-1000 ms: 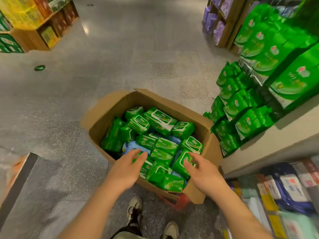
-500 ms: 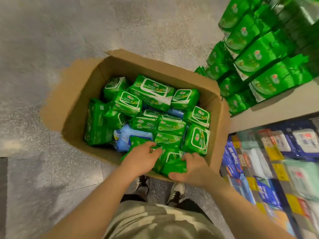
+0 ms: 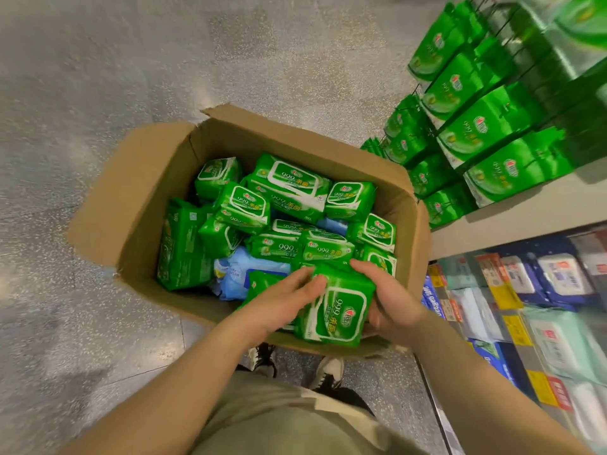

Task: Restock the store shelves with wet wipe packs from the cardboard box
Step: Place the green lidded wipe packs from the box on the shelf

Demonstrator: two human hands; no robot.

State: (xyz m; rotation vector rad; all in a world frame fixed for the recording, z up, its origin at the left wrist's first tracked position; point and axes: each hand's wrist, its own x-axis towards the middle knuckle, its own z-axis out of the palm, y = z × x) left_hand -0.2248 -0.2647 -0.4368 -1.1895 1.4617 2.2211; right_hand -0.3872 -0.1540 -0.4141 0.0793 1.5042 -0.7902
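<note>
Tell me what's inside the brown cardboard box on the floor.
The brown cardboard box holds many green wet wipe packs and a light blue pack among them. Anything deeper, including the bottom, is covered.
</note>
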